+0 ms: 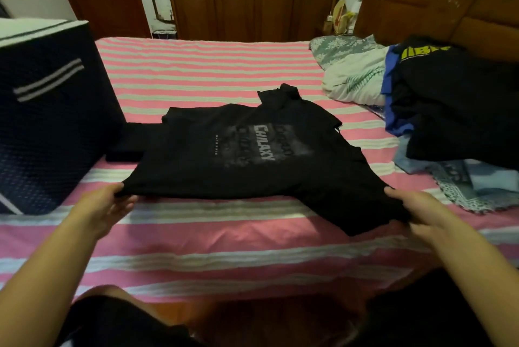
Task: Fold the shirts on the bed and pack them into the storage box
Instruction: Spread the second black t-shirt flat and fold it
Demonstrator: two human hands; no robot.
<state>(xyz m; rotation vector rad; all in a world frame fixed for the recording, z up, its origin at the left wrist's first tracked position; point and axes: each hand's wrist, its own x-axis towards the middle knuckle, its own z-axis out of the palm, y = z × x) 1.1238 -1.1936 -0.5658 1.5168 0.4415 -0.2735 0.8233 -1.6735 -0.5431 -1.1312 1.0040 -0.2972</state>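
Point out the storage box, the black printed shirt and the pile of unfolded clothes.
storage box (53,121): head view, its dark front wall.
black printed shirt (238,155): head view, on the chest print.
pile of unfolded clothes (455,110): head view, top black garment.

A: Black shirt (238,155), grey print reading CHILAXY, lies print-up across the striped bed (213,71), collar end toward the right, hem toward the left.
B: Flat?
A: Mostly. Far sleeve sticks up crumpled at the back; near edge is lifted slightly off the sheet, near sleeve hanging toward the viewer.
B: Storage box (47,110)?
A: Dark navy fabric, two grey stripes on its side, white-edged top rim. Stands upright on the bed's left side, just beside the shirt.
B: Other shirts?
A: Dark pile (449,99) at right, one with yellow lettering on top, blue fabric beneath. Unfolded, well apart from the box.
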